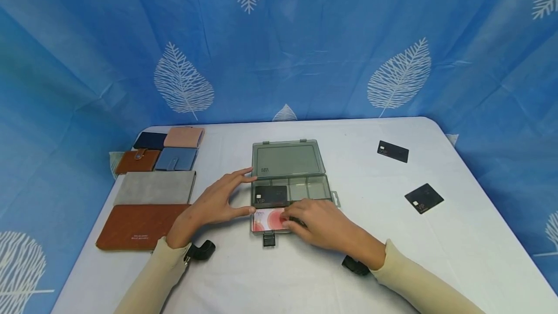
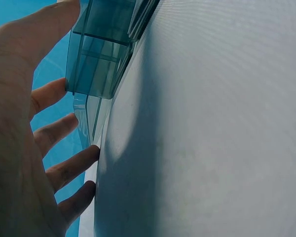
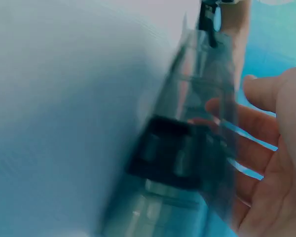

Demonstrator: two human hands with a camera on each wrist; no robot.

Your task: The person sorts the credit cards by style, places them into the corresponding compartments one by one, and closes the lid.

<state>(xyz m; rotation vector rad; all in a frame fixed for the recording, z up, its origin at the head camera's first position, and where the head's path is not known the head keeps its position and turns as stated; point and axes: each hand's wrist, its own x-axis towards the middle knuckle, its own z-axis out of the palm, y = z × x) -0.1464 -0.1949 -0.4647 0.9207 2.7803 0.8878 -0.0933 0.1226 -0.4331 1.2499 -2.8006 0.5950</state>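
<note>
A smoky transparent plastic organiser box (image 1: 288, 178) lies open at the middle of the white worktop (image 1: 457, 246), its lid flat behind it. The left hand (image 1: 216, 202), fingers spread and straight, steadies the box's left edge. The right hand (image 1: 320, 223) presses flat fingers onto a pink and white card (image 1: 267, 219) in the front compartment, just before a black card (image 1: 271, 196). Two more black cards (image 1: 393, 151) lie well apart to the right; wallets (image 1: 154, 187) are stacked left

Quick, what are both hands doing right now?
Left hand: open, straight fingers touching the left side of the clear grey plastic compartment box.
Right hand: fingers on the pink-and-white card; grip cannot be told.
</note>
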